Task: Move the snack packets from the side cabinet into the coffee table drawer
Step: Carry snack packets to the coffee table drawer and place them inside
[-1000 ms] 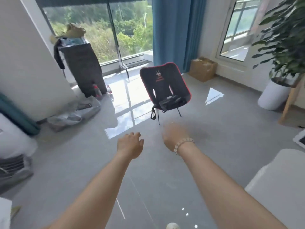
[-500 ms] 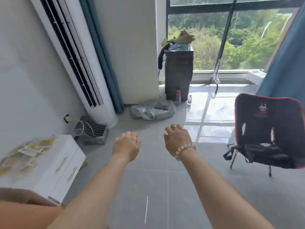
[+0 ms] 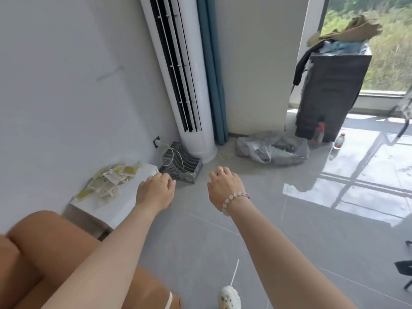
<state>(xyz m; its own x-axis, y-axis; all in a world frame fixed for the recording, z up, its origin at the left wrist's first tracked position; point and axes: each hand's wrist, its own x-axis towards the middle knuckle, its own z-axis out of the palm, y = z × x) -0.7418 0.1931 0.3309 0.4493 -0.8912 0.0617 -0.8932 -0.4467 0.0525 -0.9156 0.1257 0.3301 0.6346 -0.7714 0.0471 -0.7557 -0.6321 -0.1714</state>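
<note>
Glossy tiles [image 3: 289,241] underlie the loose-fingered left hand [image 3: 155,190] and right hand [image 3: 225,186] near flat packets [image 3: 107,181].

Bare floor tiles [image 3: 200,230] give open passage between the left hand [image 3: 155,190] and the right hand [image 3: 225,186], and on ahead of the right. Left of the left hand, the side cabinet [image 3: 129,201] top is reachable from above, with the snack packets [image 3: 107,184] heaped there (the wall closes off their far side). Just ahead of the left hand, a grey file rack [image 3: 182,168] and a tall air conditioner [image 3: 189,108] block the corner. A brown cushion [image 3: 44,253] crowds the left forearm.

Bright window daylight, floor glare
</note>
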